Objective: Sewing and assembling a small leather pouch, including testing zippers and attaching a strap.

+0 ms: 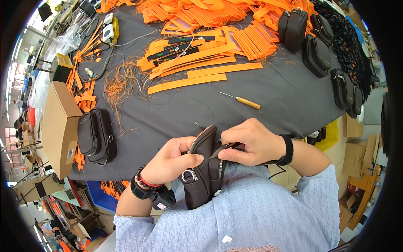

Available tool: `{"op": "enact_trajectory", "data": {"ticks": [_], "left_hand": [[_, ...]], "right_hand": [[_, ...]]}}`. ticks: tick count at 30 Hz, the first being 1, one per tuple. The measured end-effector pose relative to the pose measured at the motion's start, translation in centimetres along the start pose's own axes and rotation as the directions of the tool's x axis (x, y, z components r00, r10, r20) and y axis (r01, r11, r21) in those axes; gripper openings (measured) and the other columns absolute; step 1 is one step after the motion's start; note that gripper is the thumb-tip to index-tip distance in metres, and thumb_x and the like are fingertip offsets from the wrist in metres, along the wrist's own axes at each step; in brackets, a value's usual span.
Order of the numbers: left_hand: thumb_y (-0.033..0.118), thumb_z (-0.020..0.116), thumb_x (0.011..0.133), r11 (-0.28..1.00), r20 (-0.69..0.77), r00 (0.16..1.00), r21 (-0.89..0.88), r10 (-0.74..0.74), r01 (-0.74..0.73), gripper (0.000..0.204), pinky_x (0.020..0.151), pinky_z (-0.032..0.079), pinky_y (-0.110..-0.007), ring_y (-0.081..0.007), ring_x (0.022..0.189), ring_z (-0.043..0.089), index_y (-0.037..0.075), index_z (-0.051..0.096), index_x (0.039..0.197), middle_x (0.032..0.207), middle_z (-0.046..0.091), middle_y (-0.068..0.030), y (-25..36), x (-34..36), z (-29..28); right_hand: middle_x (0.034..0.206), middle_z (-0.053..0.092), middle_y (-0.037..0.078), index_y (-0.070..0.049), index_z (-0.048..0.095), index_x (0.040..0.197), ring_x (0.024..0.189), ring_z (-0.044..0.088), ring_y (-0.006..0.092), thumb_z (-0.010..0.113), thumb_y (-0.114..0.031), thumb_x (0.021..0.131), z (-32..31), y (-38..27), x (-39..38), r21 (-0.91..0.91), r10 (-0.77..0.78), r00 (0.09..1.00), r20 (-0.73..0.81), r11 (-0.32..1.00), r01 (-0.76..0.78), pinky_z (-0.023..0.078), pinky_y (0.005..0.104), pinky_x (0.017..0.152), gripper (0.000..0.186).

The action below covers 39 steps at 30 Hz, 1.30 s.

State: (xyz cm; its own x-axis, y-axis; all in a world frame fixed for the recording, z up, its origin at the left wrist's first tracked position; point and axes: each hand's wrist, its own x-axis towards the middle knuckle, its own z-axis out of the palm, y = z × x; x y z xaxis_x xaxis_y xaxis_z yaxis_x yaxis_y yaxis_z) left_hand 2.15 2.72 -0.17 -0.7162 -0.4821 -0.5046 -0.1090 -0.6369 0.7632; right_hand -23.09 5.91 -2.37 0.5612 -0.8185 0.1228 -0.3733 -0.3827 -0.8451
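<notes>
Close to my body, at the table's front edge, I hold a small dark brown zippered pouch [197,191] on its side. Its zip edges with metal teeth show, and a metal ring sits near its lower left. My left hand [176,161] grips one zipped side, thumb on top and fingers behind. At the other zipped compartment, my right hand [252,145] pinches the dark edge or zip end between thumb and fingers. What exactly lies in that pinch is partly hidden. An awl [248,103] with a wooden handle lies on the dark cloth beyond my hands.
Orange strips [201,63] and loose orange threads [119,84] spread over the far table. Finished-looking dark pouches stand at right [317,56] and one pouch [96,136] at left, beside a cardboard box [61,126]. A yellow crate [329,136] sits below the right edge.
</notes>
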Motion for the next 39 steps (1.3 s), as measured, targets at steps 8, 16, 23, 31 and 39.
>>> {"op": "enact_trajectory", "data": {"ticks": [8, 16, 23, 31, 39], "left_hand": [[0.004, 0.057, 0.091, 1.000, -0.003, 1.000, -0.002, 0.025, -0.025, 0.023, 0.077, 0.047, -0.022, -0.0040, 0.085, 0.055, -0.004, 0.063, 0.112, 0.097, 0.065, 0.0015, -0.2, -0.1, 0.2], [0.004, 0.056, 0.092, 0.999, 0.028, 0.999, 0.012, 0.039, -0.039, 0.021, 0.077, 0.046, -0.022, -0.0035, 0.085, 0.055, -0.003, 0.064, 0.111, 0.097, 0.066, 0.0017, 0.1, 0.2, 0.5], [0.004, 0.057, 0.089, 0.999, 0.057, 0.998, 0.035, -0.002, 0.000, 0.027, 0.081, 0.048, -0.023, -0.0062, 0.090, 0.060, -0.007, 0.063, 0.114, 0.102, 0.068, -0.0034, 0.4, 0.6, 0.5], [0.004, 0.054, 0.092, 1.000, 0.075, 0.997, -0.004, -0.005, 0.006, 0.024, 0.076, 0.047, -0.021, -0.0036, 0.085, 0.057, -0.004, 0.063, 0.113, 0.098, 0.067, -0.0001, 0.2, 0.9, 0.3], [0.006, 0.056, 0.088, 0.997, 0.080, 0.997, -0.071, -0.015, 0.021, 0.032, 0.083, 0.049, -0.023, -0.0084, 0.090, 0.062, -0.007, 0.061, 0.117, 0.104, 0.069, -0.0048, -0.1, 1.1, -0.2]], "right_hand": [[0.061, 0.055, 0.009, -0.006, 0.058, 0.077, 0.052, 0.056, 0.0284, 0.069, -0.038, 0.092, 0.8, 0.5, -0.2, 0.490, 0.143, 0.986, -0.086, 0.868, -0.083, 0.041, 0.0351, 0.049, 0.037], [0.064, 0.056, 0.005, -0.009, 0.057, 0.079, 0.056, 0.060, 0.0258, 0.070, -0.040, 0.089, -1.7, -0.7, -0.4, -0.294, -0.154, 0.987, -0.050, 0.947, 0.133, 0.043, 0.0364, 0.048, 0.035], [0.064, 0.053, 0.004, -0.010, 0.057, 0.079, 0.055, 0.059, 0.0245, 0.069, -0.040, 0.089, -2.1, -2.1, -0.1, -0.407, -0.165, 0.986, 0.009, 0.900, 0.155, 0.042, 0.0370, 0.047, 0.034], [0.062, 0.052, 0.005, -0.010, 0.058, 0.080, 0.053, 0.058, 0.0255, 0.070, -0.040, 0.088, -1.3, -2.0, -0.5, -0.357, -0.099, 0.995, -0.030, 0.931, 0.082, 0.041, 0.0375, 0.046, 0.034], [0.063, 0.057, 0.007, -0.008, 0.057, 0.077, 0.054, 0.057, 0.0301, 0.069, -0.038, 0.090, -0.2, -1.3, -0.5, -0.123, 0.010, 0.998, -0.056, 0.992, -0.017, 0.040, 0.0388, 0.047, 0.035]]}}
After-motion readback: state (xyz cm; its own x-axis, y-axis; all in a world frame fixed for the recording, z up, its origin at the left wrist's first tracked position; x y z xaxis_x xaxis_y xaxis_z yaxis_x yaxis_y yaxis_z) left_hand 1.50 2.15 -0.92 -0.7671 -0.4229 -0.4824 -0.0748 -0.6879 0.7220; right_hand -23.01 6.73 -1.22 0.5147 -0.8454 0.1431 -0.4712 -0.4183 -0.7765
